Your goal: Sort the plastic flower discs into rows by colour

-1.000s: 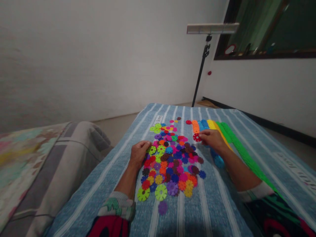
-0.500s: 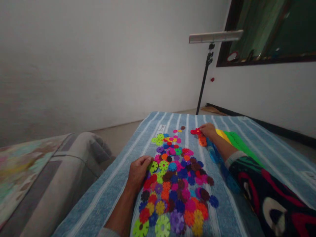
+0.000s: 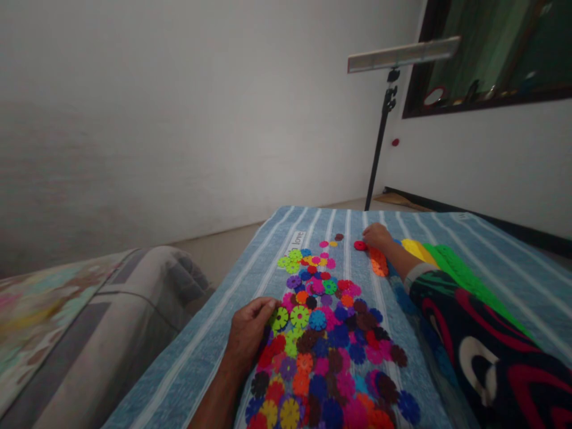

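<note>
My left hand (image 3: 246,330) rests at the left edge of a heap of mixed notched plastic discs (image 3: 333,345), thumb and fingers pressed together beside a lime-green disc (image 3: 280,319). Whatever it may pinch is too small to make out. Farther off, my right hand (image 3: 378,236) is closed, its fingertips at a red disc (image 3: 360,245) on the cloth. Just below that hand lies a short row of overlapping orange discs (image 3: 379,263). Blue discs (image 3: 404,299) show partly beneath my right forearm. Yellow discs (image 3: 419,251) and a long band of green discs (image 3: 469,277) lie to its right.
A blue striped cloth (image 3: 196,351) covers the table. To the left stands a grey covered piece of furniture (image 3: 147,298). Behind the table are a black stand with a light panel (image 3: 379,137), a white wall (image 3: 179,119) and a window (image 3: 496,53).
The view has shifted slightly, so the table sits a little lower and farther right. Less red shows at my right fingertips, with one red disc visible beside them. My left hand keeps its place by the heap.
</note>
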Action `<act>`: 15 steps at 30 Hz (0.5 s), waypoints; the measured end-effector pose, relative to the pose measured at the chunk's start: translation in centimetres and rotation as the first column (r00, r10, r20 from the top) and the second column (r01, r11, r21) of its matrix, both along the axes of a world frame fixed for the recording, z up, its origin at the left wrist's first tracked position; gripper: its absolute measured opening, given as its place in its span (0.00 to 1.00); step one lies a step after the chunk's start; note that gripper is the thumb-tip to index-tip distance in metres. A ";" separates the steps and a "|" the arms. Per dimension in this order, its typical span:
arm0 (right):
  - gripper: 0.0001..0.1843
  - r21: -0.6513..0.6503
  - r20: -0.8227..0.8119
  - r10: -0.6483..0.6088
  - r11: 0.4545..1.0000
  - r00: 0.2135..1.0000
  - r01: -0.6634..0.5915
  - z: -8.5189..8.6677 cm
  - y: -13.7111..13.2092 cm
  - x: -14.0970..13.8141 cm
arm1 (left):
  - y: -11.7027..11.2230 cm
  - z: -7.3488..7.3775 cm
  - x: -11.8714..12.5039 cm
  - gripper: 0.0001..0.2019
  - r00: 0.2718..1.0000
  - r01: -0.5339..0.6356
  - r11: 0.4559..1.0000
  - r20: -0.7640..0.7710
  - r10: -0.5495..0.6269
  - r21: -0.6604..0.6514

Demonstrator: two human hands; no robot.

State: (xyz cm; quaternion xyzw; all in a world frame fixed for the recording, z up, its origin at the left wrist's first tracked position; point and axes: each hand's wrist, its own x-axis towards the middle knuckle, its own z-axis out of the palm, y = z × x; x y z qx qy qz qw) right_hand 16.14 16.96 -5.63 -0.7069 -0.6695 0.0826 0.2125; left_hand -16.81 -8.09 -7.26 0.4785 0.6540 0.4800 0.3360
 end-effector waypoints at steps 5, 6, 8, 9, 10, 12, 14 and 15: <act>0.20 -0.002 0.128 0.060 0.998 0.990 -0.060 0.1 -1.2 -0.4 | 0.0 0.1 0.1 0.20 1.000 -0.008 1.000 -0.004 0.008 -0.004; 0.21 -0.008 0.148 0.103 0.995 0.984 -0.103 0.0 -1.5 -0.5 | 0.0 0.1 0.1 0.20 1.000 -0.013 1.000 -0.004 0.013 -0.001; 0.24 -0.036 0.182 0.191 0.982 0.965 -0.188 -0.2 -1.8 -0.9 | 0.1 0.1 0.1 0.19 1.000 -0.021 1.000 -0.007 0.021 0.004; 0.25 -0.055 0.196 0.227 0.974 0.954 -0.220 -0.3 -1.9 -1.0 | 0.1 0.1 0.1 0.19 1.000 -0.020 1.000 -0.011 0.020 0.007; 0.25 -0.074 0.208 0.254 0.967 0.945 -0.244 -0.3 -2.0 -1.1 | 0.1 0.1 0.0 0.19 1.000 -0.019 1.000 -0.018 0.019 0.009; 0.23 -0.105 0.229 0.285 0.958 0.931 -0.267 -0.4 -2.0 -1.2 | 0.1 0.0 -0.1 0.19 0.999 -0.013 1.000 -0.037 0.013 0.011; 0.20 -0.129 0.246 0.302 0.952 0.921 -0.278 -0.4 -1.9 -1.2 | 0.2 -0.1 -0.1 0.19 0.999 -0.006 1.000 -0.053 0.006 0.015; 0.19 -0.138 0.253 0.310 0.949 0.917 -0.283 -0.3 -1.8 -1.1 | 0.2 -0.2 -0.1 0.19 0.998 -0.003 1.000 -0.056 0.004 0.017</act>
